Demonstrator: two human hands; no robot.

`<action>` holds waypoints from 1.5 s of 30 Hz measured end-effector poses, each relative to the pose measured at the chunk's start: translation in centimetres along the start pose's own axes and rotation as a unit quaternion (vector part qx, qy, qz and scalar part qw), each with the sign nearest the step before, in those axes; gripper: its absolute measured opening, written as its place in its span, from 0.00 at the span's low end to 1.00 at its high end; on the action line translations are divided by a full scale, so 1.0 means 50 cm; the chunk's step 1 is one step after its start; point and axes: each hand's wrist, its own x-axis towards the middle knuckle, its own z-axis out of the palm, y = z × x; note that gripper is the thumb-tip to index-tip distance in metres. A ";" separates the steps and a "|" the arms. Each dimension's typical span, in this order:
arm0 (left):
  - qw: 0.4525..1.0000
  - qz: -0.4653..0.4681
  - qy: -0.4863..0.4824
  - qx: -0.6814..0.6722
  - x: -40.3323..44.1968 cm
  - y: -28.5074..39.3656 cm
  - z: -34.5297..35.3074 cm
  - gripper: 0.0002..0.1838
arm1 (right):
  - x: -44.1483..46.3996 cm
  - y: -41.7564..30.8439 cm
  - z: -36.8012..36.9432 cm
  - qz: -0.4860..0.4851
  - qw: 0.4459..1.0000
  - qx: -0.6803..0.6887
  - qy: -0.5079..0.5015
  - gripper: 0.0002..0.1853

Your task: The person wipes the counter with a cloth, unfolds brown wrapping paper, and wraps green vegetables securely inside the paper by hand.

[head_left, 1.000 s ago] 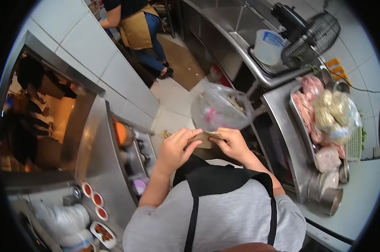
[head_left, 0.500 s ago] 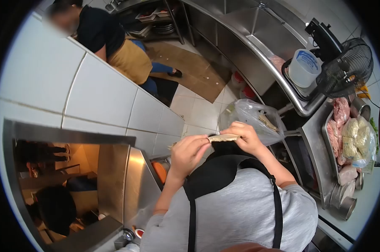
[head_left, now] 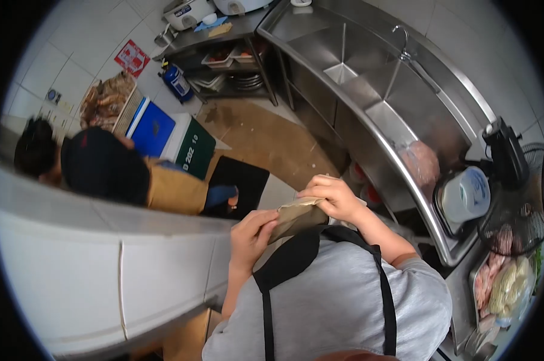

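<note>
Edge of tan sheet (head_left: pixel 299 218) slants between left hand (head_left: pixel 251 233) and right hand (head_left: pixel 332 195)

The sheet is held before the wearer's chest, just beyond the black apron (head_left: pixel 293 256); whether it is cloth or paper I cannot tell. Its upper edge, the longest line that shows, runs from the left hand up and rightward to the right hand, the farther of the two from the grey shirt (head_left: pixel 356 301). The left hand pinches one end between thumb and fingers; the right hand grips the other, fingers curled over the edge. Neither is nearer to the sheet: both touch it, one at each end, and its face drops from that edge toward the apron, where its lower end is hard to make out. The white tiled wall (head_left: pixel 170 289) stands on the left-hand side; the steel sink (head_left: pixel 399 161) is on the right, apart from the right hand.
</note>
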 end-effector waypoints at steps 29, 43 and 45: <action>0.842 -0.024 -0.538 0.027 1.095 -0.541 -0.115 0.03 | 0.418 0.693 -0.600 0.339 0.797 -0.105 0.489 0.15; 0.521 0.172 -0.770 -0.327 1.377 -0.601 -0.016 0.04 | 0.125 1.113 -1.020 0.461 0.553 -0.538 0.438 0.27; 0.458 0.150 -0.772 -0.414 1.387 -0.608 0.038 0.04 | 0.138 1.108 -1.003 0.529 0.537 -0.515 0.408 0.22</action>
